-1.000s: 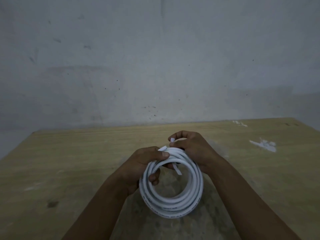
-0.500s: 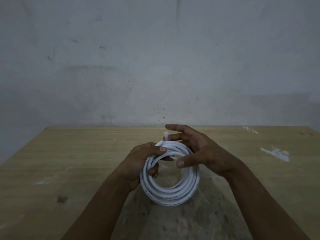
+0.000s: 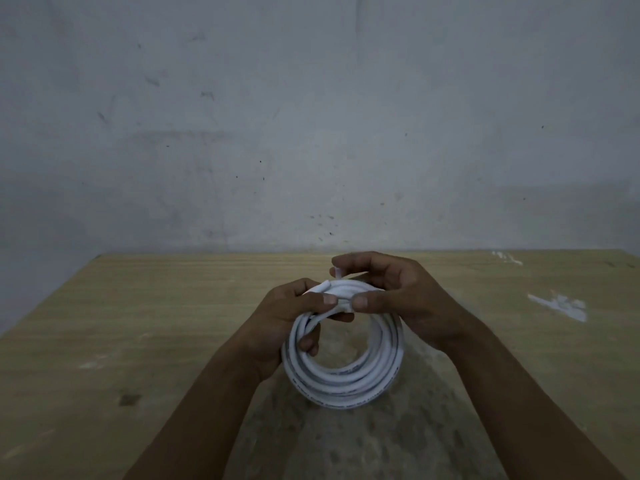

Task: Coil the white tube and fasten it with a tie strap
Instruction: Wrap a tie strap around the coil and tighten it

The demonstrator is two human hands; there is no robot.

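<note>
Your left hand (image 3: 294,317) is wrapped around the upper left of the white plastic tube (image 3: 343,382), which is wound into a round coil of several turns: thumb pressed flat across the top of the bundle, fingers curled through the opening from behind. Half a second ago your right thumb hung free below the coil's top; now it has come up and presses on the bundle just beside your left thumb, nail nearly to nail. Between the two thumbs sits a short white piece that I take to be the thin white tie strap (image 3: 344,305), though it is too small to be sure. That suggests the winding is done and you are at the fastening step, closing the strap around the turns.

The coil is held above the pale wooden counter (image 3: 156,323), at the middle, with its open face turned toward you and its axis running from you toward the grey wall (image 3: 311,116). It has no real long axis.

Your right hand (image 3: 391,292) arches over the top right, forefinger and thumb pinching, and a short white end (image 3: 337,272) sticks up by the forefinger.
</note>
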